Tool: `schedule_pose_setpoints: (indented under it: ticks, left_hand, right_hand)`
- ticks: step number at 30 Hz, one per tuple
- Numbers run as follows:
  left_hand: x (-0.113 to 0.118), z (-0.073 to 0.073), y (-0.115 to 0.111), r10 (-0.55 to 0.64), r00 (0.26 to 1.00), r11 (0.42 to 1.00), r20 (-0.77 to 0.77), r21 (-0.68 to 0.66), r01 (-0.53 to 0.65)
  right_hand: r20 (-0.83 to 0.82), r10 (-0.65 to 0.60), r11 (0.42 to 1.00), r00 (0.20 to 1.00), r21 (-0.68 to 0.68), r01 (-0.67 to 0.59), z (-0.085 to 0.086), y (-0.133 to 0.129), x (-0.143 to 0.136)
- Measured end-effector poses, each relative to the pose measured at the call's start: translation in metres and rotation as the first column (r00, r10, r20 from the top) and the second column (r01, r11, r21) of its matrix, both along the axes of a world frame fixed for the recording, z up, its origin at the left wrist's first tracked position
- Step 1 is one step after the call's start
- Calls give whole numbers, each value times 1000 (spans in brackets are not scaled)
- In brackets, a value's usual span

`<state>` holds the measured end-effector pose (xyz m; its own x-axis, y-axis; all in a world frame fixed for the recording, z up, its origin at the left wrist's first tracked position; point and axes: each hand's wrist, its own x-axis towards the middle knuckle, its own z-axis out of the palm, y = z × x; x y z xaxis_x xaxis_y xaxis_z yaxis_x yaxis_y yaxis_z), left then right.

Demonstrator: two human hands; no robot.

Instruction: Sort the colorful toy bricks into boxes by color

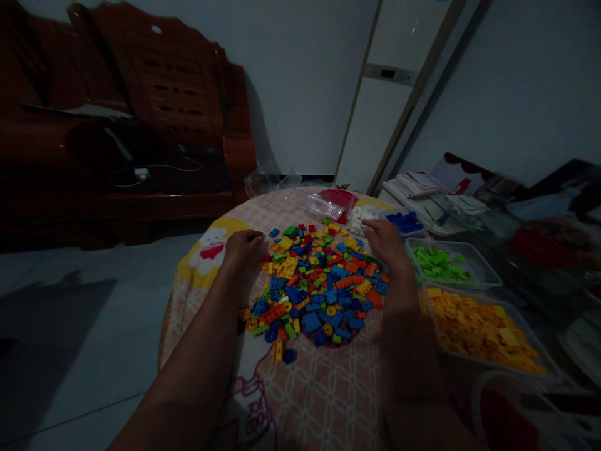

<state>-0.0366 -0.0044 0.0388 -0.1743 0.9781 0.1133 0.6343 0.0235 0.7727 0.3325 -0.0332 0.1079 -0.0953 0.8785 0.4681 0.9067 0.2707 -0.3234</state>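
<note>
A mixed heap of toy building bricks (328,282), in blue, yellow, orange, red and green, is spread over the round table. My left hand (243,245) rests at the heap's left edge, its fingers closed together; anything between them is too small or dark to make out. On the far right side, my right hand (387,242) reaches past the heap with its fingers stretched out. Its fingertips are beside a small pile of white bricks (360,219). Just beyond that hand sits a container of blue bricks (404,222).
Along the right side stand clear containers of green bricks (439,263), yellow bricks (483,329) and red pieces (504,419). Clear plastic packaging (323,207) lies at the table's far edge. A patterned cloth (328,388) covers the table. A wooden bench (178,113) stands behind, left.
</note>
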Motion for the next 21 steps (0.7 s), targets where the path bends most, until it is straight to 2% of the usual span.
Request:
schedule_pose_setpoints:
  ticks: [2,4,7,10,14,19,21]
  left_hand:
    - [-1,-1,1,19,1000,1000,12,-2,-19]
    - [-1,-1,1,29,999,1000,14,-10,-29]
    - [-1,-2,1,27,999,1000,35,-10,-27]
    - [-2,-6,3,27,998,1000,60,1,-27]
    - [-4,-13,7,11,999,1000,53,-2,-11]
    - [-6,-13,7,-4,1000,1000,19,-3,4]
    - [-5,-12,7,8,1000,1000,22,-16,-8]
  right_hand:
    - [0,157,985,988,-77,-156,-3,0,-36]
    - [16,292,947,956,-148,-287,-15,1,-68]
    - [84,373,906,924,-247,-343,-37,3,-97]
    - [178,371,895,911,-330,-300,-46,0,-102]
    - [290,342,891,894,-402,-210,-31,-6,-96]
    - [392,148,934,908,-357,1,-18,-8,-93]
    - [372,141,935,918,-354,0,-20,-6,-94]
